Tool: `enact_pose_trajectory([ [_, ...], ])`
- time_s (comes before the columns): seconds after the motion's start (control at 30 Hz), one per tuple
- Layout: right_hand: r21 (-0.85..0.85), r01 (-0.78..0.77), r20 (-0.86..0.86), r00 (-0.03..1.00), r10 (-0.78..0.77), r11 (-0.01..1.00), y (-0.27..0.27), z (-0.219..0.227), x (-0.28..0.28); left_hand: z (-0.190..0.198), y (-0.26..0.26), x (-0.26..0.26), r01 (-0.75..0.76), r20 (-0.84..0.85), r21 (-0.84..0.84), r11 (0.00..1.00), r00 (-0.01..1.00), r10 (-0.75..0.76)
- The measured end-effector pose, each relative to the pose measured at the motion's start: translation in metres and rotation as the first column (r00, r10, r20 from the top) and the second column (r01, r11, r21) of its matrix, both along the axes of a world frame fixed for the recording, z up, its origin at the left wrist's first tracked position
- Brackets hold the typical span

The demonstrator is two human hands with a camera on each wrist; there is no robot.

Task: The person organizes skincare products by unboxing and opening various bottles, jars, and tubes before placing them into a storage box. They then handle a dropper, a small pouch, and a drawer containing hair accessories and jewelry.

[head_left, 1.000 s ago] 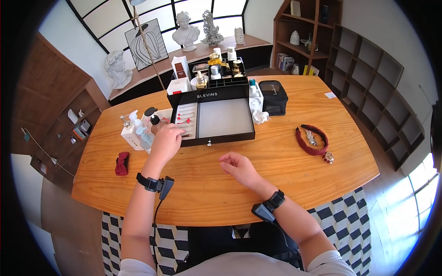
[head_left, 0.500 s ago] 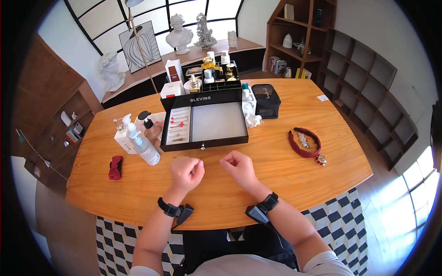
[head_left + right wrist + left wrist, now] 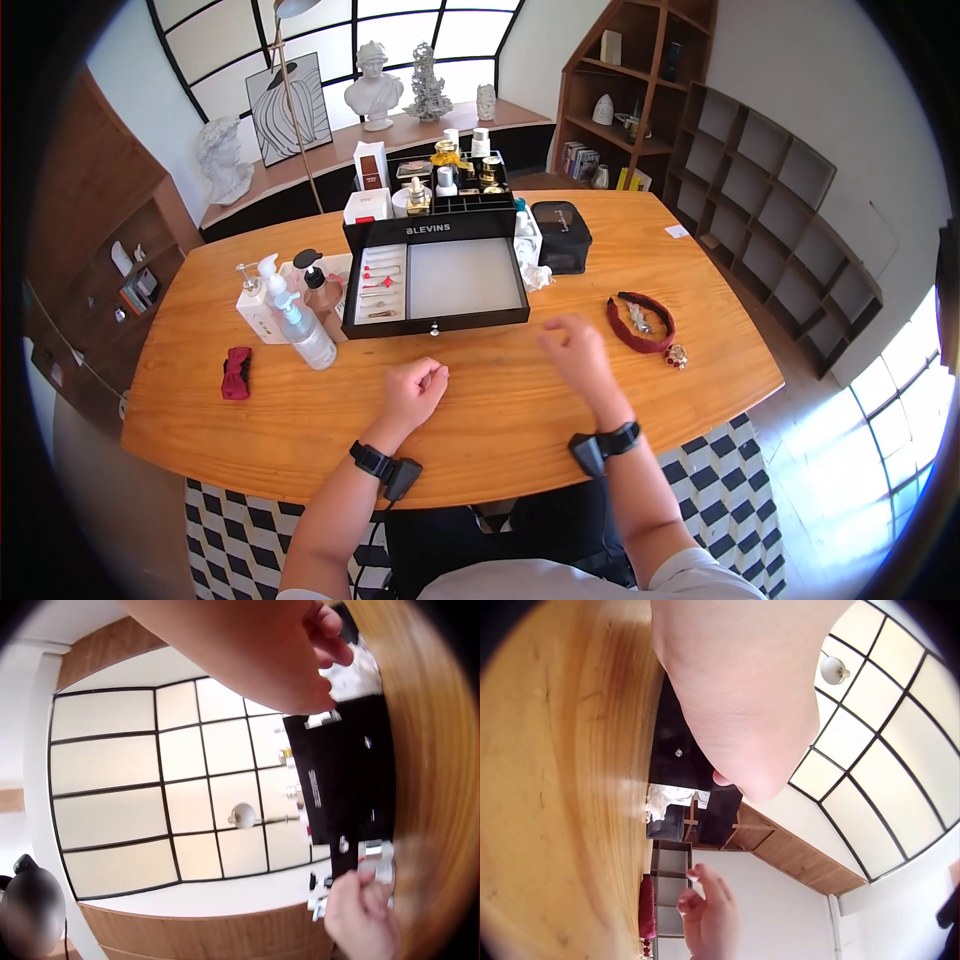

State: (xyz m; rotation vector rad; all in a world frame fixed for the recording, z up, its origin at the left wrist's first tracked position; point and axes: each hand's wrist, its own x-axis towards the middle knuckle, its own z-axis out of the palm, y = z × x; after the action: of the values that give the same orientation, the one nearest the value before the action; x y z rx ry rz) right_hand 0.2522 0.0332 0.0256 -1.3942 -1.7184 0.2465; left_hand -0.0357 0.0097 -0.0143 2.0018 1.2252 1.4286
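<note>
My left hand (image 3: 414, 392) is near the tabletop in front of the black drawer (image 3: 436, 327), its fingers loosely curled and nothing seen in it. My right hand (image 3: 577, 355) hovers right of the drawer's front corner with bent fingers, holding nothing visible; a dark red headband (image 3: 671, 322) is the nearest thing to it. Within the headband's curve lies a silvery ornament (image 3: 639, 318), and a jewelled red-and-gold piece (image 3: 677, 357) sits by its near end. The pulled-out drawer has a narrow left section with several small accessories (image 3: 380, 283) in rows, beside a wide bare grey section.
Left of the drawer stand a clear pump bottle (image 3: 315, 345) and a black-topped pump bottle (image 3: 322, 296). A dark red bow (image 3: 236, 373) lies at the table's left. Cosmetics fill the organizer's top (image 3: 430, 228). Crumpled tissue (image 3: 537, 277) and a black mesh case (image 3: 562, 238) are to its right.
My left hand has drawn back from the drawer's left section to the near tabletop. The right hand has since moved right and forward, toward the headband. The clear pump bottle shows more plainly.
</note>
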Motion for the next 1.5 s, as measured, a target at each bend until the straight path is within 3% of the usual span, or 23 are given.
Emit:
enact_pose_trajectory([
  [0.03,0.039,0.092,0.172,0.980,-0.097,0.995,0.003,-0.004,0.025,-0.001,0.001,-0.001,0.003,0.000,0.000,1.000,1.000,-0.003],
  [0.1,-0.171,0.319,0.315,0.914,-0.255,0.932,0.002,0.003,0.066,-0.001,0.002,-0.001,0.002,-0.013,0.008,1.000,1.000,-0.002],
  [0.17,-0.167,0.483,0.564,0.762,-0.318,0.860,0.011,-0.008,0.107,0.001,0.002,-0.001,-0.004,-0.042,0.027,1.000,0.999,0.005],
  [0.27,-0.273,0.529,0.637,0.726,-0.262,0.804,0.015,-0.013,0.142,0.003,0.004,-0.001,0.009,-0.047,0.055,0.998,0.999,-0.007],
  [0.3,-0.246,0.509,0.636,0.727,-0.258,0.825,0.014,-0.020,0.151,0.003,0.004,0.000,0.011,-0.043,0.061,0.998,0.999,-0.008],
  [0.4,-0.263,0.500,0.534,0.788,-0.307,0.825,0.009,0.000,0.146,0.004,0.003,-0.001,0.003,-0.043,0.072,0.997,0.999,0.000],
  [0.5,-0.202,0.364,0.316,0.903,-0.292,0.909,0.013,0.010,0.151,0.003,0.003,-0.001,-0.017,-0.052,0.076,0.997,0.998,0.021],
  [0.6,0.061,0.163,0.314,0.933,-0.174,0.985,-0.001,0.054,0.110,0.004,0.004,-0.003,-0.003,-0.049,0.059,0.998,0.999,0.006],
  [0.67,0.092,-0.023,0.202,0.979,0.004,0.995,-0.009,0.076,0.070,0.006,0.003,-0.003,0.012,-0.048,0.020,1.000,0.999,-0.011],
  [0.73,0.317,-0.195,0.286,0.953,0.103,0.928,-0.013,0.084,0.033,0.004,0.004,-0.004,0.125,0.157,-0.167,0.978,0.983,-0.099],
  [0.77,0.339,-0.265,0.325,0.933,0.152,0.903,-0.015,0.086,0.018,0.003,0.004,-0.005,0.192,0.262,-0.251,0.949,0.957,-0.124],
  [0.87,0.391,-0.451,0.456,0.852,0.257,0.802,-0.009,0.076,-0.017,-0.003,0.008,-0.009,0.463,0.538,-0.207,0.862,0.789,-0.295],
  [0.97,0.374,-0.507,0.548,0.796,0.256,0.777,-0.007,0.070,-0.039,0.002,0.007,-0.011,0.589,0.651,-0.084,0.804,0.643,-0.403],
  [1.07,0.361,-0.539,0.608,0.755,0.246,0.761,-0.004,0.067,-0.047,0.007,0.006,-0.009,0.467,0.588,0.007,0.884,0.713,-0.381],
  [1.13,0.350,-0.546,0.608,0.751,0.259,0.761,-0.002,0.064,-0.048,0.012,0.003,-0.007,0.410,0.562,-0.147,0.900,0.784,-0.265],
  [1.17,0.360,-0.532,0.569,0.776,0.271,0.767,-0.003,0.064,-0.049,0.013,0.003,-0.006,0.377,0.541,-0.222,0.899,0.815,-0.208],
  [1.23,0.374,-0.504,0.490,0.820,0.295,0.778,-0.008,0.061,-0.052,0.013,0.003,-0.008,0.408,0.602,-0.245,0.880,0.775,-0.191],
  [1.33,0.403,-0.395,0.168,0.919,0.358,0.826,-0.010,0.046,-0.060,0.011,0.002,-0.008,0.420,0.642,-0.266,0.868,0.749,-0.166],
  [1.43,0.246,-0.440,-0.047,0.884,0.464,0.864,-0.012,0.046,-0.057,0.013,0.002,-0.006,0.405,0.623,-0.294,0.866,0.768,-0.147],
  [1.5,0.121,-0.402,-0.157,0.895,0.418,0.908,-0.013,0.052,-0.060,0.013,0.002,-0.006,0.409,0.617,-0.310,0.859,0.773,-0.145],
])
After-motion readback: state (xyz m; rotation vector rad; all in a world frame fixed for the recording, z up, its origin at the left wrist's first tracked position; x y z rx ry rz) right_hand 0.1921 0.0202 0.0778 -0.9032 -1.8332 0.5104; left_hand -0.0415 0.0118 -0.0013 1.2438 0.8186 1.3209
